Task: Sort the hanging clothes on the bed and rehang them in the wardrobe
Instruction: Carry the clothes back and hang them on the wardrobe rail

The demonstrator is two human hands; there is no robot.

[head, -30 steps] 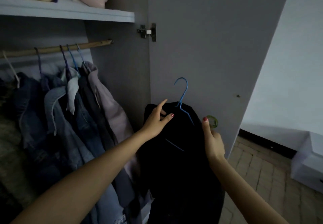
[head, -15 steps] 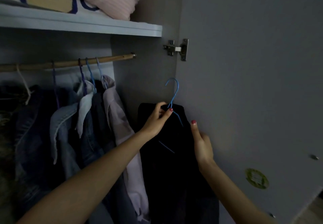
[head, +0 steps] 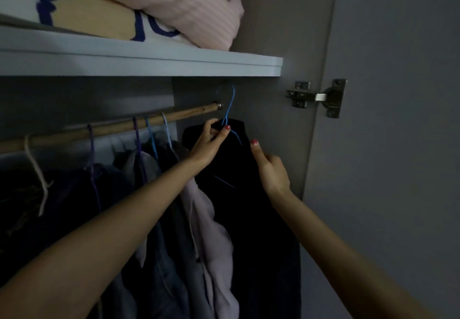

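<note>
Rail: the wooden rail (head: 119, 125) is running from nine o'clock towards the centre under the shelf (head: 139, 63), ending at the wardrobe's side wall; it is where the garment is meant to end up.

Hung clothes: several garments (head: 154, 194) are hanging along the rail on white, purple and blue hangers, filling the nine o'clock side and leaving room only at the rail's end.

Shelf load: folded pink bedding (head: 189, 2) is sitting on the shelf at twelve o'clock, apart from the job.

Left hand: your left hand (head: 207, 144) is reaching up at centre, its fingers (head: 225, 129) pinching the neck of the blue hanger (head: 231, 109) just under the hook, likely so you can steer the hook by its stem.

Hanger hook: the hook is rising above and just past the rail's end, close under the shelf; whether it is resting on the rail is not clear in this dim light.

Dark garment: the black garment (head: 249, 219) is draped on the blue hanger and hanging from centre down to six o'clock, just beside the pale hung garment (head: 211, 231).

Right hand: your right hand (head: 271, 169) is at about three o'clock of the left, fingers curled and the thumb up against the garment's shoulder, seemingly steadying it; whether it is truly gripping cloth I cannot tell.

Door: the open wardrobe door (head: 398, 144) is standing at three o'clock on its hinge (head: 317, 97).
</note>
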